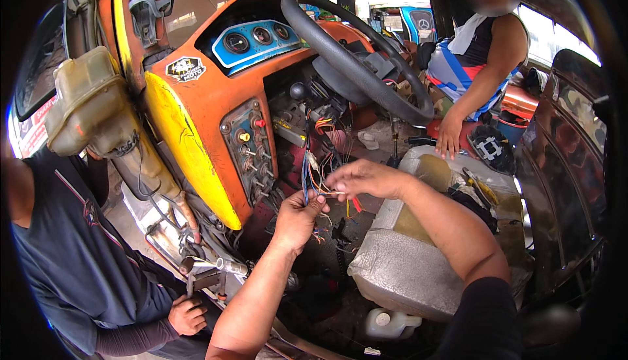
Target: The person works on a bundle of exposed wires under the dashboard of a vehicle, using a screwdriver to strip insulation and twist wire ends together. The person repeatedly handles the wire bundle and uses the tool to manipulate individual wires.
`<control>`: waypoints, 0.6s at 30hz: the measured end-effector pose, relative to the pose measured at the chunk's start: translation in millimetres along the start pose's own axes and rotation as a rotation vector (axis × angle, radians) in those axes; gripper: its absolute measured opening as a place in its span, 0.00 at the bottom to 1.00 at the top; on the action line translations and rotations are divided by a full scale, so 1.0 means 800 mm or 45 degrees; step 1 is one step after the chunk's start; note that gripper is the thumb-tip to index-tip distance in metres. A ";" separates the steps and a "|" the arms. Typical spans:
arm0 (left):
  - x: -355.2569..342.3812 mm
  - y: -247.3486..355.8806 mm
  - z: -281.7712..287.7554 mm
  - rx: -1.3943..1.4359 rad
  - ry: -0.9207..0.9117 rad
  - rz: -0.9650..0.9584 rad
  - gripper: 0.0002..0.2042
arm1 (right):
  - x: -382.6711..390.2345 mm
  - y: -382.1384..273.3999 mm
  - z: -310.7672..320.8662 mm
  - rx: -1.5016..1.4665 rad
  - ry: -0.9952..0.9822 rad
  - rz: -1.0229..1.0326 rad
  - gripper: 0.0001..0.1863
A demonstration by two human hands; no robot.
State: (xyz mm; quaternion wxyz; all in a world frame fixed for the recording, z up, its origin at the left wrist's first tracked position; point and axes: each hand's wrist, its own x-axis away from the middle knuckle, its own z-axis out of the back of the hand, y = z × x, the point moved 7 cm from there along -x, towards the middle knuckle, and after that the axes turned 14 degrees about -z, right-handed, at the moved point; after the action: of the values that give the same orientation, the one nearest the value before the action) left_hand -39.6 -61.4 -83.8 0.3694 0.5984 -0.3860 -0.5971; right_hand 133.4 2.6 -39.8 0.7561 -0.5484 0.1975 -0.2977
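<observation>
The dashboard (pixel 216 96), at ten o'clock of the view, is of smooth orange-painted surface, with a bent yellow side that is scratched. At four o'clock stands the seat (pixel 418 255), a blocky shape in wrinkled, silver-grey covering. The wheel (pixel 407 100), a thick black ring with matt surface, leans at one o'clock. Between nine and ten o'clock is the tank (pixel 91 102), of cloudy, yellowed plastic with rounded corners. Nearer the middle, in the same direction, the panel (pixel 250 147) carries small metal toggles. At five o'clock there is a whitish plastic jug (pixel 391 325). In the centre, below the dashboard, hang the wires (pixel 310 170), thin, flexible and of many colours. The left hand (pixel 299 221) pinches some of them between thumb and finger. At its two o'clock, the right hand (pixel 367 180) has half-bent fingers beside the wires; whether it grips one, I cannot tell.
</observation>
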 end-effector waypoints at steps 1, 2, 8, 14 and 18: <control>0.001 -0.001 -0.001 0.004 -0.006 0.005 0.04 | -0.005 -0.003 -0.003 -0.035 0.049 0.050 0.22; 0.002 -0.001 -0.002 0.007 -0.012 0.011 0.04 | -0.011 -0.005 -0.007 -0.070 0.099 0.099 0.20; 0.009 0.006 -0.008 0.293 0.148 0.047 0.06 | -0.022 0.005 -0.010 0.122 0.201 0.103 0.08; 0.005 -0.003 -0.007 0.506 0.078 0.278 0.05 | -0.027 0.011 -0.016 0.120 0.221 0.106 0.07; 0.006 -0.011 -0.002 0.526 0.073 0.278 0.05 | -0.032 0.008 -0.024 0.097 0.207 0.123 0.07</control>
State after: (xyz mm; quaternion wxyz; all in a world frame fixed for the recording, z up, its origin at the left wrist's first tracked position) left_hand -37.6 -61.8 -93.5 0.3123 0.6328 -0.5516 -0.4447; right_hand 104.0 7.7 -52.5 0.7714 -0.4831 0.2728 -0.3116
